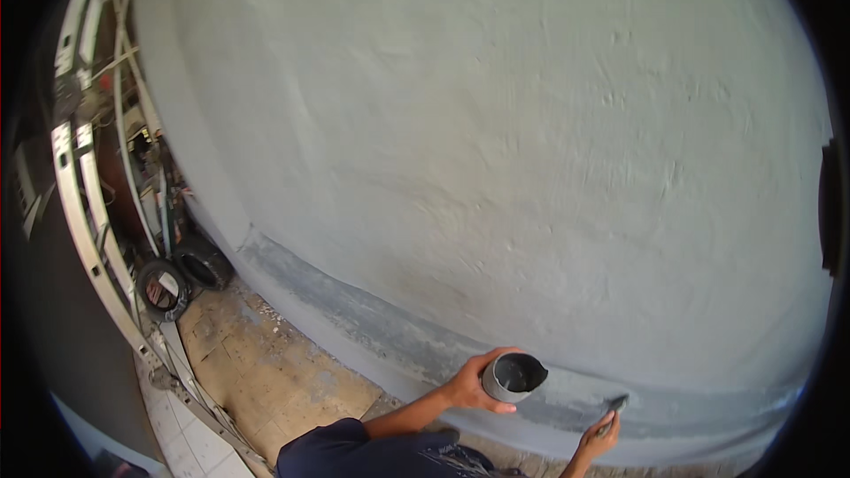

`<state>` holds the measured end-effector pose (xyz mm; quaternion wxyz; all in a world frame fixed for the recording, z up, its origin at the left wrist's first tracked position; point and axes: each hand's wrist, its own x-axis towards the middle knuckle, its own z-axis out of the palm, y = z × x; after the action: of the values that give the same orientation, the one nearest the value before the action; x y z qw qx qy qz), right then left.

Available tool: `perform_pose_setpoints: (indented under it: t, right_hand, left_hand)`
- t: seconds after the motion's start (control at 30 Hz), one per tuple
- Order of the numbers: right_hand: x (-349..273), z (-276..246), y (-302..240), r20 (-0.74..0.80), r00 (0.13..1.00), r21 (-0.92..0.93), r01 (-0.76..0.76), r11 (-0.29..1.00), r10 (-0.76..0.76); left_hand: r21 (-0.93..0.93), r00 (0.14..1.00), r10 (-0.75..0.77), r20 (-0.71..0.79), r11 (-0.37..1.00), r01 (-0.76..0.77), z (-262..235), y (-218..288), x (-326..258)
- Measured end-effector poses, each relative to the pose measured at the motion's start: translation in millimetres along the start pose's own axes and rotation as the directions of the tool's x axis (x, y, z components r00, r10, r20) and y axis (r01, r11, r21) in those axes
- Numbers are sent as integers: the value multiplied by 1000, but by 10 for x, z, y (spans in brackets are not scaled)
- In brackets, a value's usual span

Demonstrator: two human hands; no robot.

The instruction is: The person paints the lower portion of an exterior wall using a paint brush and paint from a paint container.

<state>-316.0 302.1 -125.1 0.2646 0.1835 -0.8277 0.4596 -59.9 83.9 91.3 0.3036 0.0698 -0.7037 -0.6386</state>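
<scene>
My left hand (475, 382) is wrapped round a grey cup-like container (506, 387) with dark grey paint inside and a dark, uneven rim. To its right, my right hand (600, 435) grips the handle of a paintbrush (617, 405). The bristles appear to touch the darker grey band (567, 409) low on the wall, though the contact is small in view. Above that band rises a large pale grey wall (496, 168) with bumps and streaks on its surface.
A metal ladder (81, 204) runs down the left side. Two black tyres (162, 290) lie beside it near the wall's foot, with clutter behind. Tan, paint-spotted sheets (266, 363) cover part of the floor, and white tiles (190, 438) show at lower left.
</scene>
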Motion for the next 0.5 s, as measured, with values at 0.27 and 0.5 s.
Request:
perform_pose_setpoints:
  t: [0.27,0.5]
  right_hand:
    - [480,-336,868,487,870,-185,20,983,74]
    - [683,-507,1205,622,782,15,33,999,-35]
  left_hand:
    - [-37,974,-61,-219,998,54,1435,-76,-119]
    - [97,913,-80,-401,987,129,2227,-736,-255]
